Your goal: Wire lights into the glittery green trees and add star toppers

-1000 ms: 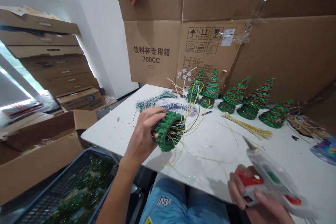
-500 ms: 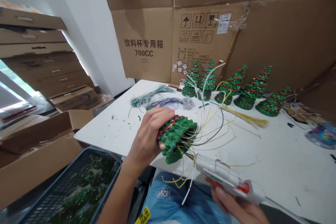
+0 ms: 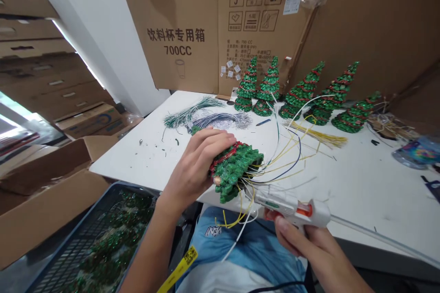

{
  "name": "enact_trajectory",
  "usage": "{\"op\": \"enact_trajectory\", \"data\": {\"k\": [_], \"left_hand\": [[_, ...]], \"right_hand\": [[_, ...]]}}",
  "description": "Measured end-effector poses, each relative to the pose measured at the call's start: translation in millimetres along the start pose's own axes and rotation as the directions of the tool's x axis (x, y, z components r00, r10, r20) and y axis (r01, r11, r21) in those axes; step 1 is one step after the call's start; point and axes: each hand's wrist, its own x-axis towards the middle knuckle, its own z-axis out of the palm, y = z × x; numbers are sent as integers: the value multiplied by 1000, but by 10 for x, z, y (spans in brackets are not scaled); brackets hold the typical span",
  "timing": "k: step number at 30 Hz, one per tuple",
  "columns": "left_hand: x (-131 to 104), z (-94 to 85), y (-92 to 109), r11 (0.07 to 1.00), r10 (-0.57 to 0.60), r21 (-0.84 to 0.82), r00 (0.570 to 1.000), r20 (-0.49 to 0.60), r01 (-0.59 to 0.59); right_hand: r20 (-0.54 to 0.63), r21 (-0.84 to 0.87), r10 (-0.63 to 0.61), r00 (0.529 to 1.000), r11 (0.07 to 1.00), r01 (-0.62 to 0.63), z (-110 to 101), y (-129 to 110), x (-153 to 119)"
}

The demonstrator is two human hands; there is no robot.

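Note:
My left hand (image 3: 199,165) is wrapped round a small green Christmas tree ornament (image 3: 233,169) with red trim, tilted so its base faces right. Yellow, white and blue wires (image 3: 285,160) stick out of that base and fan over the table. In my right hand (image 3: 305,238) is a white hot glue gun (image 3: 292,206) with a red trigger; a clear glue stick (image 3: 374,236) trails from its back end. The gun's nozzle reaches to the tree's base opening among the wires, so the tip is hidden.
Several finished-looking trees (image 3: 270,84) stand along the back of the white table (image 3: 134,162), before cardboard (image 3: 185,4). Bundles of green wire (image 3: 195,112), blue wire (image 3: 223,119) and yellow wire (image 3: 319,135) lie there. A blue crate (image 3: 79,229) of trees and an open carton (image 3: 51,197) stand left.
The glue gun has shifted up and left, closer to the tree, and sits more level. The tree has turned slightly in my left hand. The camera view has tilted down.

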Motion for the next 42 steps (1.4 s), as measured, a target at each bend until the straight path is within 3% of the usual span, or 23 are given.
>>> {"op": "enact_trajectory", "data": {"k": [4, 8, 13, 22, 31, 42], "left_hand": [[10, 16, 2, 999, -18, -30, 999, 49, 20], [16, 38, -1, 996, -43, -75, 995, 86, 49], [16, 77, -15, 991, -38, -123, 992, 117, 52], [25, 111, -19, 988, -26, -145, 991, 130, 45], [21, 103, -14, 991, -25, -127, 993, 115, 40], [38, 106, -6, 991, -15, -133, 994, 111, 30]], "right_hand": [[37, 67, 132, 991, 989, -134, 6, -151, -12], [22, 130, 182, 983, 974, -183, -9, -218, -33], [29, 92, 250, 968, 963, -251, -50, -252, -42], [-3, -27, 232, 973, 972, -232, -84, -363, -51], [-105, -87, 360, 927, 925, -370, -48, -374, -153], [-27, -115, 322, 946, 939, -323, -134, -206, -119]]}}
